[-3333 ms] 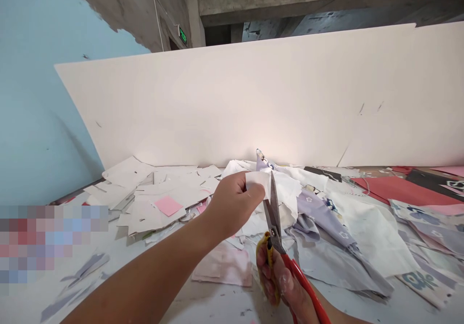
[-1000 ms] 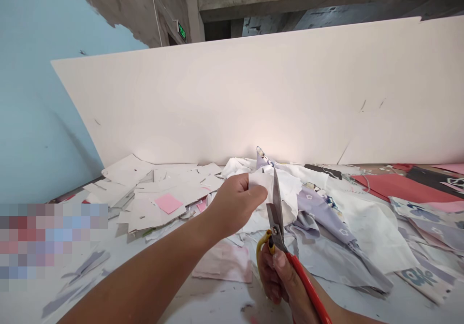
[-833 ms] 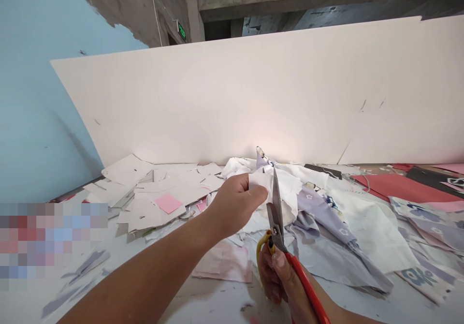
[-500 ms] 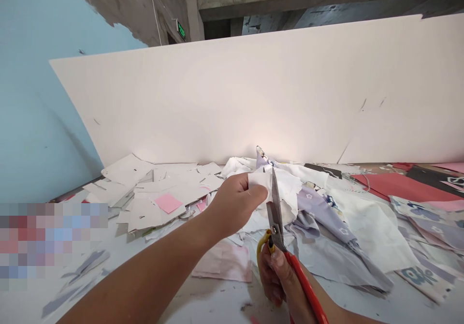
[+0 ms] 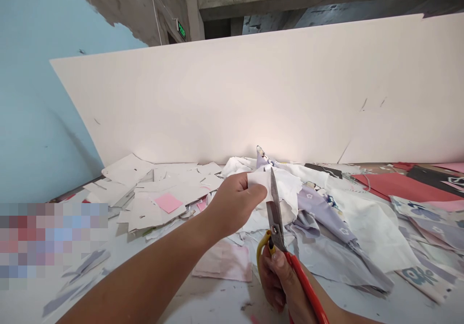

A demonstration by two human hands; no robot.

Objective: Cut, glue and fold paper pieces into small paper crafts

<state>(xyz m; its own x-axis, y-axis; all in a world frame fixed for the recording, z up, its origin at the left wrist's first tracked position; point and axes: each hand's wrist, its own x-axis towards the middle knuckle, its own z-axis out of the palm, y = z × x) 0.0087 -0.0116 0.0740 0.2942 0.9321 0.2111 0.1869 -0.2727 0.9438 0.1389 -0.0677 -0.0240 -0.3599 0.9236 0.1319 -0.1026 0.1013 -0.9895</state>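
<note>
The tabletop (image 5: 188, 302) spreads beneath both grips, with loose cloth (image 5: 373, 234) heaped beyond and right of them. Your right grip (image 5: 292, 285) is wrapped around the scissors (image 5: 274, 229), their blades slightly parted. Your left grip (image 5: 234, 203) pinches the white piece (image 5: 258, 181) right beside those blades. Pull it taut, angle your thumb clear, and snip in short, even strokes.

The left hand (image 5: 235, 200) and the right hand (image 5: 284, 280) are bare, as are the left forearm (image 5: 152, 275) (much the longer stretch in view), broadening smoothly from a slimmer wrist (image 5: 203, 232), and the partly hidden right forearm (image 5: 339, 309).
</note>
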